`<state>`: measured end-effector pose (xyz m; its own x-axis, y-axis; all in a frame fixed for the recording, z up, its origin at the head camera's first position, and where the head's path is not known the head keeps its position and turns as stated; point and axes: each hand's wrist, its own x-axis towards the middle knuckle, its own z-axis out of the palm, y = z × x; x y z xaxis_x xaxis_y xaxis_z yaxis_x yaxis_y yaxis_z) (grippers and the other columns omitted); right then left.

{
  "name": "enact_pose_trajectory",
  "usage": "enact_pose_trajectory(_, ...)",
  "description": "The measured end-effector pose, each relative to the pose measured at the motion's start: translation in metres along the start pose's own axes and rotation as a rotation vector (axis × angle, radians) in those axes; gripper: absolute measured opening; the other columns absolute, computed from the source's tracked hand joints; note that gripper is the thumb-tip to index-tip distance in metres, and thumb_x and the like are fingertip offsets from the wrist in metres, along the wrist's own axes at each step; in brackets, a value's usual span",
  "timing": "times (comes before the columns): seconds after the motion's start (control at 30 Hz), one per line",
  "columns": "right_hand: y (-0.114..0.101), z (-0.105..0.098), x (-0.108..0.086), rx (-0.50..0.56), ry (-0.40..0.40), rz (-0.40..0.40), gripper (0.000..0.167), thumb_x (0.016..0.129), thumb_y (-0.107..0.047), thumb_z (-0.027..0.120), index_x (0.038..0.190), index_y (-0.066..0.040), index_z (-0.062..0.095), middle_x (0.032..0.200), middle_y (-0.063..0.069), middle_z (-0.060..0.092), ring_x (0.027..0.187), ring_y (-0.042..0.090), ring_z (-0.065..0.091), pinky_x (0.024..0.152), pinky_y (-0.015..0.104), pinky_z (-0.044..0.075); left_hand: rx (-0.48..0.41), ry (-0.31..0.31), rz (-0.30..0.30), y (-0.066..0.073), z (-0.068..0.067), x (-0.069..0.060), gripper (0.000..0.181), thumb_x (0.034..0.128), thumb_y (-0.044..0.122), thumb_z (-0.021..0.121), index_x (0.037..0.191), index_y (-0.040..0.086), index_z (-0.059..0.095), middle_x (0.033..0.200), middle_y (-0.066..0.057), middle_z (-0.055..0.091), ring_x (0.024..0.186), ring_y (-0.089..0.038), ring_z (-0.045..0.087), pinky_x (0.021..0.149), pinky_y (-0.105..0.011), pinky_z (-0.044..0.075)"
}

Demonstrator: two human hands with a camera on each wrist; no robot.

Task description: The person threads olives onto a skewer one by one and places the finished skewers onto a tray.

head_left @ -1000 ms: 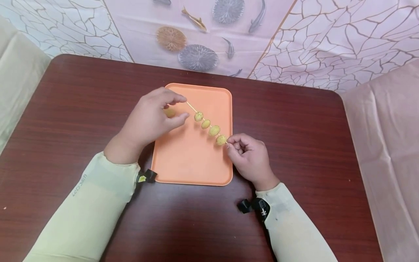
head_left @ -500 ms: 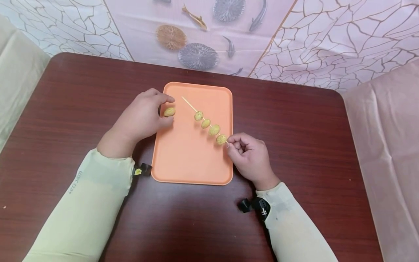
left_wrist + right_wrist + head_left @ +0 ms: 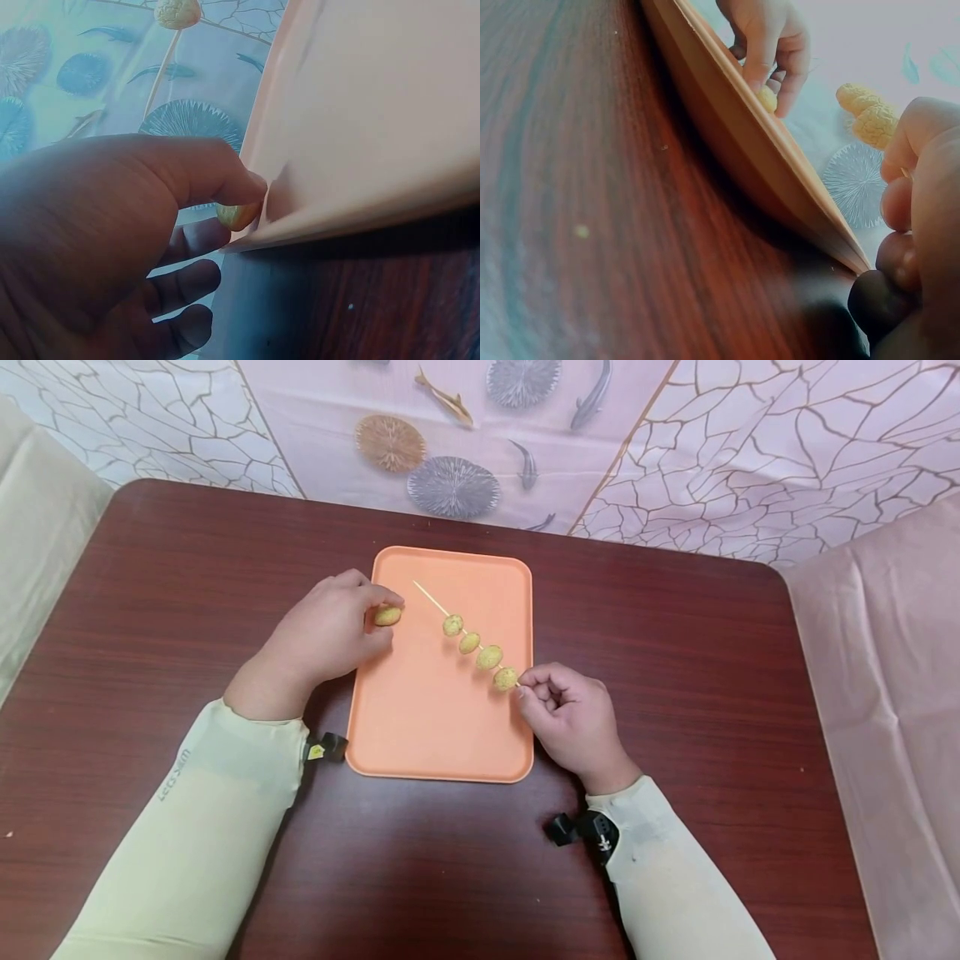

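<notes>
On the left side of the orange tray (image 3: 427, 727) lies a small yellow potato (image 3: 387, 616), pinched between the thumb and index finger of my left hand (image 3: 318, 631). The left wrist view shows this potato (image 3: 238, 216) beneath the thumb, partly covered. My right hand (image 3: 573, 714) pinches the near end of a thin wooden skewer (image 3: 429, 597) at the tray's right edge. Several small wrinkled potatoes (image 3: 490, 657) are threaded along it. The skewer's bare tip slants up and left, above the tray. In the right wrist view, two threaded potatoes (image 3: 874, 124) show beyond the curled fingers.
A dark reddish-brown table (image 3: 675, 635) carries the tray. Behind it hangs a patterned cloth (image 3: 465, 452) with fish prints. Plain cloth (image 3: 862, 677) drapes at the right side. A black wrist camera (image 3: 333, 747) sits near the tray's lower left corner.
My left hand has moved left, away from the skewer tip, to the loose potato, and its fingers have closed on it. The right hand and skewer have stayed nearly still.
</notes>
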<state>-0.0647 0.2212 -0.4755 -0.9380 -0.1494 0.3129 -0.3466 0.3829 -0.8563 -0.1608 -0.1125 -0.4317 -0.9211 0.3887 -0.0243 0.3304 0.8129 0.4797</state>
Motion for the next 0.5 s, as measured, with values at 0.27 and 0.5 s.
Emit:
enact_pose_trajectory(0.27,0.0008,0.0002,-0.0001,0.002,0.001,-0.002,0.004,0.096,-0.003,0.078,0.096,0.0,0.08,0.068,0.001,0.065,0.057,0.003,0.051,0.052,0.014,0.042,0.009,-0.019,0.008,0.0007,-0.0008,0.0008,0.018,0.099,0.013,0.068,0.114,0.014,0.078,0.099,-0.01,0.062,0.098,-0.027,0.058,0.086,-0.043,0.047)
enact_pose_trajectory(0.5,0.0009,0.0002,-0.0006,-0.005,0.001,-0.003,0.008,0.098,-0.007,0.078,0.097,0.001,0.08,0.068,0.0,0.064,0.057,0.003,0.051,0.053,0.014,0.041,0.011,-0.001,-0.012,0.0021,-0.002,0.0011,0.025,0.1034,0.018,0.064,0.121,0.015,0.081,0.097,-0.009,0.069,0.096,-0.028,0.063,0.087,-0.045,0.051)
